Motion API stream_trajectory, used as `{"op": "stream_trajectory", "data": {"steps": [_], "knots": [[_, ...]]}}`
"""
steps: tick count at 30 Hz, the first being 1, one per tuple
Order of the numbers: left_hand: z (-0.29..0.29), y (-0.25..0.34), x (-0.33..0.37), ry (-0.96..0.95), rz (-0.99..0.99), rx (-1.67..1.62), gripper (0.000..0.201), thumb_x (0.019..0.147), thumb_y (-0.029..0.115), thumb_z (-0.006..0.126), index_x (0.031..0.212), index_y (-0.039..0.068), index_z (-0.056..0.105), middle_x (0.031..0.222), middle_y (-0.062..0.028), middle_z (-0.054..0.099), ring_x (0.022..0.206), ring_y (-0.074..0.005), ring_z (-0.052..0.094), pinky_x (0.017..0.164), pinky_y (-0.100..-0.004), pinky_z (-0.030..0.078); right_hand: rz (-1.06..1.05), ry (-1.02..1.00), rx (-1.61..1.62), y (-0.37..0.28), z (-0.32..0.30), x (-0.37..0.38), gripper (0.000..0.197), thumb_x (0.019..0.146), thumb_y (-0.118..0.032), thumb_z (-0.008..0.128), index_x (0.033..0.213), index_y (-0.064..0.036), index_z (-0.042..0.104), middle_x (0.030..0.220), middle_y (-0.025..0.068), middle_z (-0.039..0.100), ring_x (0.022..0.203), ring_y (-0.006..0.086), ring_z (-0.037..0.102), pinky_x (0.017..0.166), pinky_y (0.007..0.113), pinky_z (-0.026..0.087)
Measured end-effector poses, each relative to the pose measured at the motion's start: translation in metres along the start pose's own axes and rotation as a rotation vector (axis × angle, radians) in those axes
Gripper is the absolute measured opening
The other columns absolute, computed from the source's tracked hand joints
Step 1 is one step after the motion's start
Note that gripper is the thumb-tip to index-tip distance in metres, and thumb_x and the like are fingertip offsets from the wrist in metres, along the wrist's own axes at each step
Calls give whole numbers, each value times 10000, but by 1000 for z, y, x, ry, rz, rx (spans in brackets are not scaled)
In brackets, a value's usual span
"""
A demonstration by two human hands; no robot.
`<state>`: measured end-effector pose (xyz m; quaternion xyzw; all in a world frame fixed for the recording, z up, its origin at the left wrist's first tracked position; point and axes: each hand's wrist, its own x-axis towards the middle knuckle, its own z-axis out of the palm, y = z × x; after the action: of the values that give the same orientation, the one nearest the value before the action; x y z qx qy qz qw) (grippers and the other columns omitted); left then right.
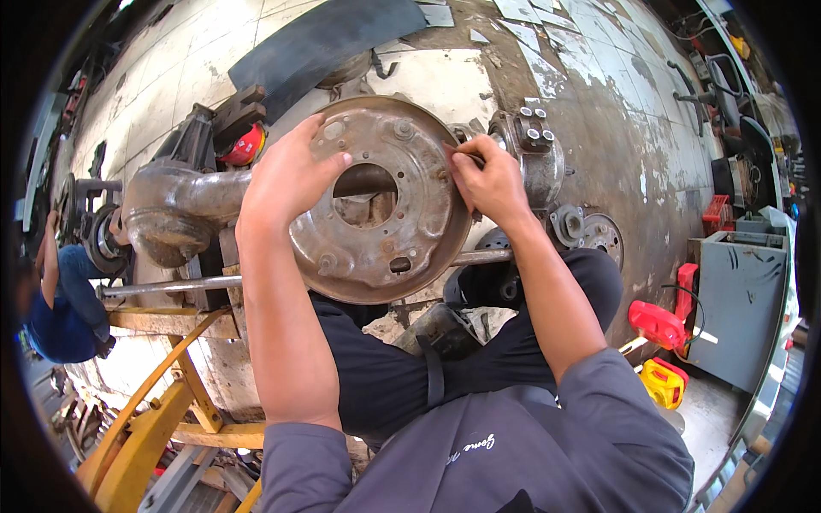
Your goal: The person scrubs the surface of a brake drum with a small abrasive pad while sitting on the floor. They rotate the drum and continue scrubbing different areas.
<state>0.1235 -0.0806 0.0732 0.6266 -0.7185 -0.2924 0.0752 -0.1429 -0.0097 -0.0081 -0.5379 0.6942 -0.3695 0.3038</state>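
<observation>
A round brown metal brake backing plate (419, 214), with a large central hole and several smaller ones, stands tilted in front of me. At its upper left edge is my left hand (286, 175), thumb on the face and fingers reaching over the rim, gripping it. On the opposite edge my right hand (494, 181) is closed on a thin reddish-brown sheet that looks like sandpaper (451, 157), pressed against the rim. Left of the plate lies a heavy axle housing (162, 214). Beyond my right hand sits a metal hub assembly with studs (539, 150).
A yellow metal frame (145, 436) stands at lower left. Farther left another person in blue (60, 308) crouches by machinery. A grey cabinet (735, 308), a red tool (657, 323) and a yellow container (663, 383) are on the right. A dark sheet (325, 51) lies ahead.
</observation>
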Motion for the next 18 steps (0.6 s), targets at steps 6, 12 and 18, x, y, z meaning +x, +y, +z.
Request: {"op": "stream_trajectory", "data": {"steps": [6,12,18], "knots": [[-4,3,-1,20,-8,-62,707,905,253,768,1492,-20,484,1448,-223,590,1355,-310,569,1127,-390,421,114,-201,-14,-6,-11,-14,164,927,-124,670,989,26,647,821,213,697,804,326,709,753,436,533],[5,-5,5,43,99,-51,719,892,313,766,1468,-29,506,1423,-253,593,1335,-364,570,1109,-410,441,-11,-94,-41,7,2,-4,146,951,-125,645,984,17,656,725,157,689,631,200,674,637,360,521],[0,-3,1,56,90,-61,711,895,290,766,1468,-40,502,1429,-256,588,1343,-364,565,1113,-408,435,106,-109,58,-9,-9,-25,146,949,-114,641,945,30,621,700,205,674,547,298,683,609,409,527]]}}
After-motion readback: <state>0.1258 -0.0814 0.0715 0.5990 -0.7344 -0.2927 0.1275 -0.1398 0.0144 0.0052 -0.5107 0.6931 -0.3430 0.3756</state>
